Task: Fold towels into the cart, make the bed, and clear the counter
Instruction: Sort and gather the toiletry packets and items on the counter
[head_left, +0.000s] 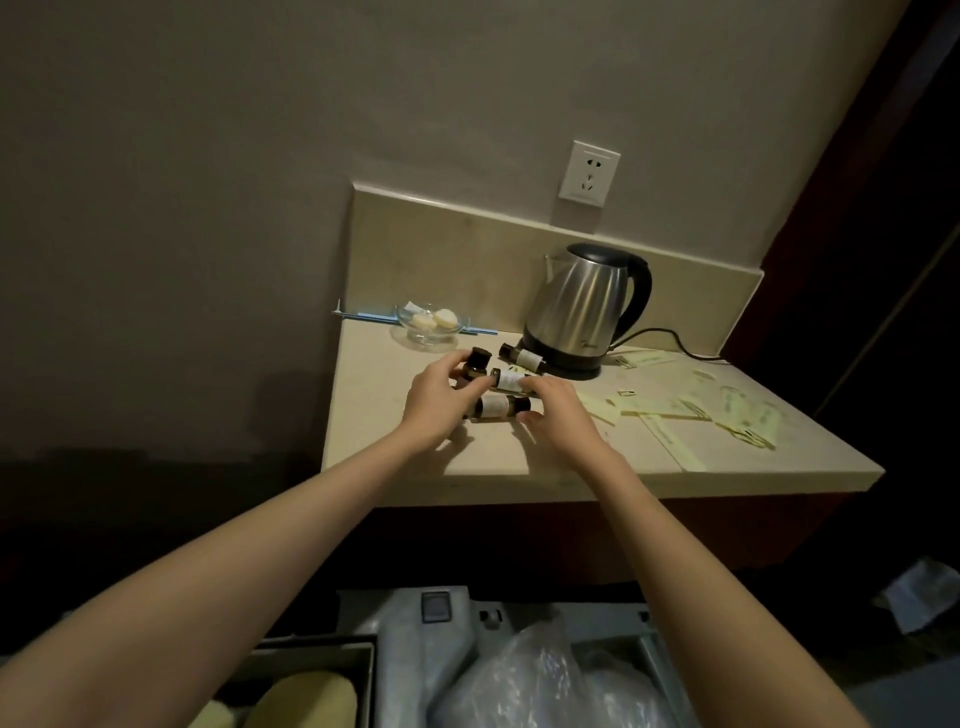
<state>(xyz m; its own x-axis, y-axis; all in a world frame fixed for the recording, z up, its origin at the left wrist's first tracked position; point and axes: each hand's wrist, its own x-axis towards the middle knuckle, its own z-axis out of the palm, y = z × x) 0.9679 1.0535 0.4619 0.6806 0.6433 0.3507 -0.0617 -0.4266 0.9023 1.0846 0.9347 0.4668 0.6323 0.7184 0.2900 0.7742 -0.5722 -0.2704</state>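
Now both hands are over the small bottles on the tabletop (415, 457): the left hand (434, 408) has its fingers curled round an upright bottle (475, 366), while the right hand (558, 415) pinches a lying bottle (506, 379) with another lying bottle (493, 406) just below it. A fourth bottle (522, 357) lies at one o'clock, touching the kettle (587, 306), and a glass dish (428, 323) sits at eleven o'clock.

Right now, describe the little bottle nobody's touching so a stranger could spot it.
Find the steel kettle at the back of the counter. The small dark bottle lies on its side against the kettle's black base, beyond both hands, the only one lying free of them.
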